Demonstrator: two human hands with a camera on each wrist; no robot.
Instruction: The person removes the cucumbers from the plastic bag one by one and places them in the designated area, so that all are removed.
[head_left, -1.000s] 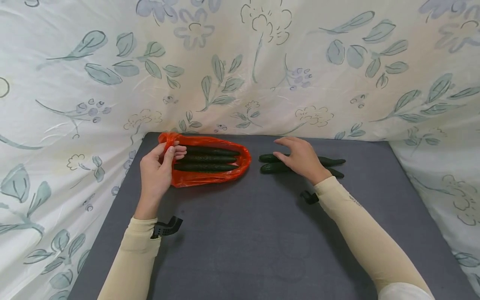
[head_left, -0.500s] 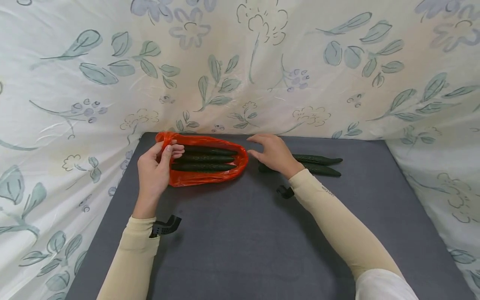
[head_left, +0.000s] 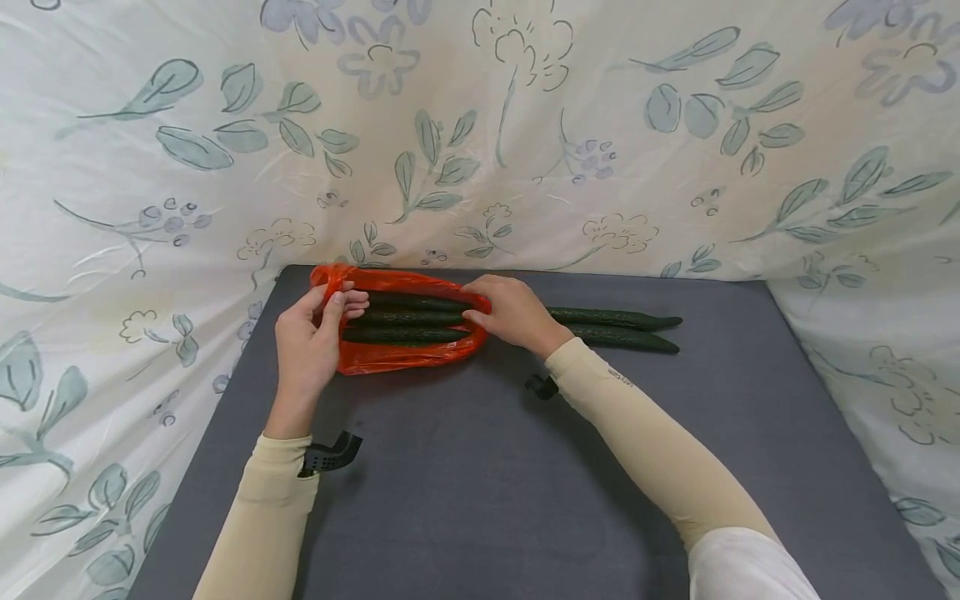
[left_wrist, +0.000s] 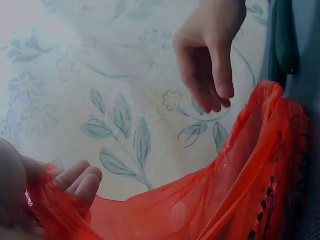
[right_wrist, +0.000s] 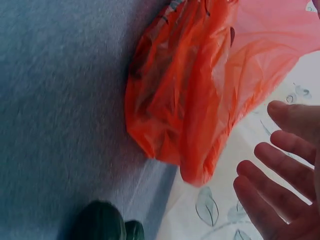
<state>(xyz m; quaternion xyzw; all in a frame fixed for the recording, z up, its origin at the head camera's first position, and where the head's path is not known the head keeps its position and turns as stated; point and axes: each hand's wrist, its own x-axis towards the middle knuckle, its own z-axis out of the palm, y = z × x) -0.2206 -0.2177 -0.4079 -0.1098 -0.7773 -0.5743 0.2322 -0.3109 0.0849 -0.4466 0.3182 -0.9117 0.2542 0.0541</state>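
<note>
An orange-red plastic bag (head_left: 401,360) lies mouth up at the back left of the table, with three dark green cucumbers (head_left: 412,318) side by side inside. My left hand (head_left: 309,343) pinches the bag's gathered left end; the left wrist view shows the film between thumb and fingers. At the opposite end of the bag is my right hand (head_left: 517,312), over the rim in the head view. In the right wrist view its fingers (right_wrist: 272,157) are spread and hold nothing, apart from the bag. Two loose cucumbers (head_left: 615,317) lie right of the bag, their left ends hidden behind the right hand.
A grey cloth-covered table (head_left: 465,483) stretches toward me below both forearms. Behind it and along its sides hangs a pale curtain (head_left: 510,150) with a leaf and flower print.
My right hand has moved left from above the loose cucumbers to the bag's right end. The left hand keeps its grip on the bag. The cucumbers have stayed in place.
</note>
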